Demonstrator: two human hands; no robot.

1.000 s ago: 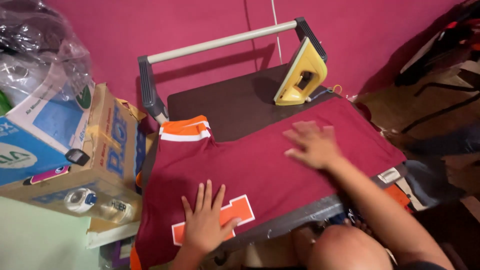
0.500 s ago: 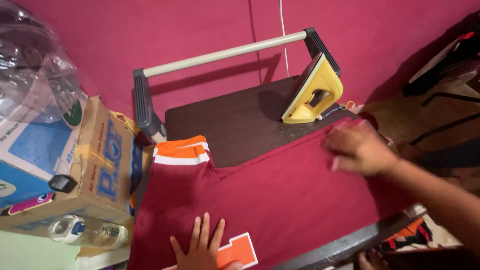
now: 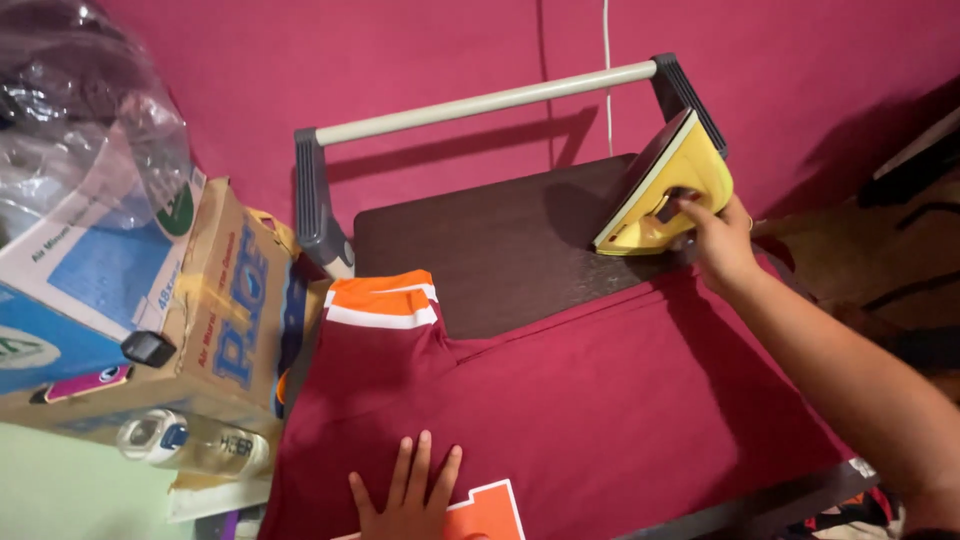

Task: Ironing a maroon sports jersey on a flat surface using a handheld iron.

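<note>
Yellow plastic clothes iron (image 3: 665, 190) stands on its heel at the far right of the dark board (image 3: 480, 250). I see my right hand (image 3: 722, 243) curled around its handle. Nearer me, my left hand (image 3: 412, 497) lies flat, fingers spread, on the maroon jersey with orange trim (image 3: 580, 400).

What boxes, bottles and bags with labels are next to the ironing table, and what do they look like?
Cardboard box: left of the table, brown, blue lettering.
Blue and white box: far left, flat, tilted, with a round green mark.
Plastic bottle: lying below the boxes, clear, small label.
Plastic bag: top left, clear, crumpled.
</note>
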